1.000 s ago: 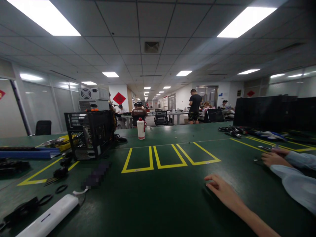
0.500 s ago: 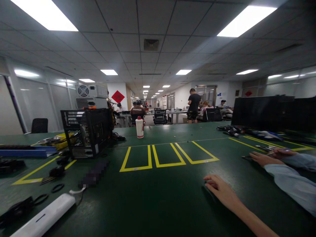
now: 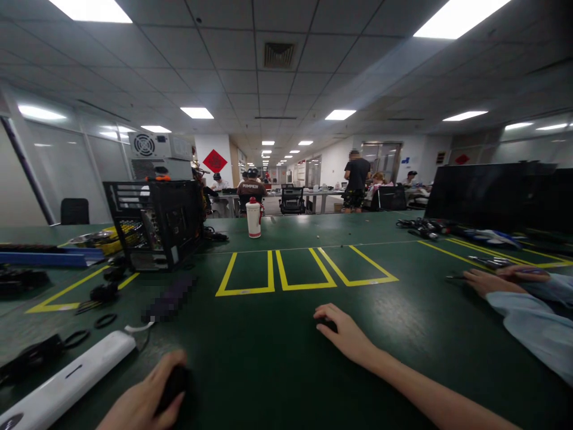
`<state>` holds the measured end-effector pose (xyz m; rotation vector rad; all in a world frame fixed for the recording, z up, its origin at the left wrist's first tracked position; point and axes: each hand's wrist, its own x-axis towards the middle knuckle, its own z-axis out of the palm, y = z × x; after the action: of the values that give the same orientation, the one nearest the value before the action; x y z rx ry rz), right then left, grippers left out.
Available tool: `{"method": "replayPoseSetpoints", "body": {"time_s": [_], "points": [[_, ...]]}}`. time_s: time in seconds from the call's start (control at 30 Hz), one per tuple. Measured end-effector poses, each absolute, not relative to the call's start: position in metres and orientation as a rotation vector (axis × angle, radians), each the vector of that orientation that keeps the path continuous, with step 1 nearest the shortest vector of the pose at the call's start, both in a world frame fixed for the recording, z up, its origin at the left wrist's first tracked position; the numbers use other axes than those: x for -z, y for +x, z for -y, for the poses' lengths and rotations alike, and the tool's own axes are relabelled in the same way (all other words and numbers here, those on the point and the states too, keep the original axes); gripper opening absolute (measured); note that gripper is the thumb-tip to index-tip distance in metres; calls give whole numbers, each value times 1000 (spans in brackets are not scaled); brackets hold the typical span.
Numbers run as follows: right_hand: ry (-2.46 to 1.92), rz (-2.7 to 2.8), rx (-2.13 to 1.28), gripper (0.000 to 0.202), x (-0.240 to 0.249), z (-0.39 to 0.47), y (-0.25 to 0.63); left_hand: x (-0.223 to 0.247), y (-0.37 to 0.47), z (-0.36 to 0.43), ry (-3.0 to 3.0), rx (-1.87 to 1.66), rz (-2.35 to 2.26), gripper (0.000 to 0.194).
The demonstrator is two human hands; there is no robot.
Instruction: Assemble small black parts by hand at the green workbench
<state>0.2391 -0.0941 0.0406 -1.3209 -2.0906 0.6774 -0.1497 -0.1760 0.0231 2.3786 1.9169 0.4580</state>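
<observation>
My left hand [image 3: 150, 391] is at the bottom edge, blurred, its fingers closed around a black rounded object [image 3: 173, 382] that looks like a computer mouse. Right of the middle, my right hand [image 3: 342, 334] is low over the green tabletop [image 3: 268, 352] with fingers and thumb curled. Something dark shows between its thumb and fingers; whether that is a small object or shadow is unclear. Three yellow tape outlines [image 3: 308, 286] lie on the table just beyond this hand.
On the left stand an open black computer case [image 3: 174, 221] and a white power strip [image 3: 71, 376]. A white bottle [image 3: 253, 218] is further back. At right, a co-worker's hands [image 3: 496, 279] are near black monitors [image 3: 492, 194] and cables [image 3: 421, 227].
My left hand has come into view at the bottom with the black object. My right hand has moved left across the table. The view has tilted slightly down.
</observation>
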Motion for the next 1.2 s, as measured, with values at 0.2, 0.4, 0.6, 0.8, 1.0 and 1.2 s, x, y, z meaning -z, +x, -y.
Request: {"method": "replayPoseSetpoints", "body": {"time_s": [0.2,0.4,0.6,0.8,1.0,1.2], "points": [[-1109,1913,-1125,33,-42,63,182,-42,-24,79,2330,-481,-1493,38],[-1062,1707,-1216,35,-29,30,183,-28,31,23,2349,-582,-1454,57],[-1037,1663,-1283,34,-19,18,187,-26,22,16,2268,-621,-1292,59],[-1020,1670,-1268,36,-25,25,187,-24,13,14,2193,-683,-1049,66],[-902,1629,-1287,33,-28,31,186,-20,15,27,2287,-758,-1182,65],[-912,1579,-1297,35,-25,31,183,-21,13,34,2443,-845,-1148,64]]}}
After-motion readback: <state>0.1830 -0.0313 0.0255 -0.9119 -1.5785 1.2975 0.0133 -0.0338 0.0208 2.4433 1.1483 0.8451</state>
